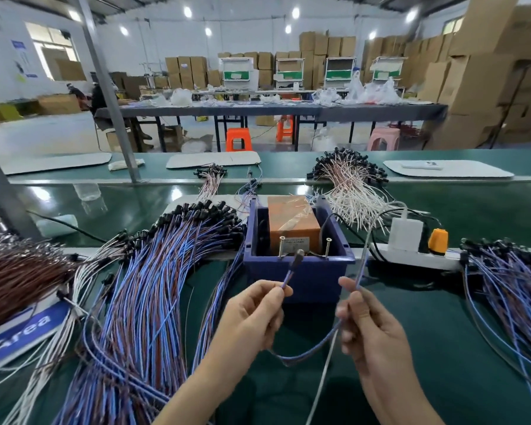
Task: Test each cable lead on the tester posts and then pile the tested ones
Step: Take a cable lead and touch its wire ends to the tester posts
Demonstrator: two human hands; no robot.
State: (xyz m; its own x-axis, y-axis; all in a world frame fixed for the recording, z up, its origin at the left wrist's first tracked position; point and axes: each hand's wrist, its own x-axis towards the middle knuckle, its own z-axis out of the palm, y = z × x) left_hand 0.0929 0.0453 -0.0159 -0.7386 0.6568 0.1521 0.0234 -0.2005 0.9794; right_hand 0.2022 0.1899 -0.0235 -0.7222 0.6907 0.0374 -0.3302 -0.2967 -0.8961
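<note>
My left hand (252,314) pinches one blue-and-brown cable lead (307,352) just below its black plug end (296,261), which points up toward the tester. My right hand (368,323) pinches the same lead's other end, whose wire rises past the blue bin's right corner. The lead sags in a loop between my hands. The tester is an orange box (292,223) in a blue plastic bin (301,271), with two screw posts, the left post (282,245) and the right post (329,246). The plug hovers near the posts, between them.
A big pile of blue-brown leads (154,289) lies to the left. Another pile of leads (515,280) lies at the right. White-pink leads (350,185) sit behind the bin. A white power strip (417,256) with chargers lies right of the bin. A blue "Area" sign (22,332) lies far left.
</note>
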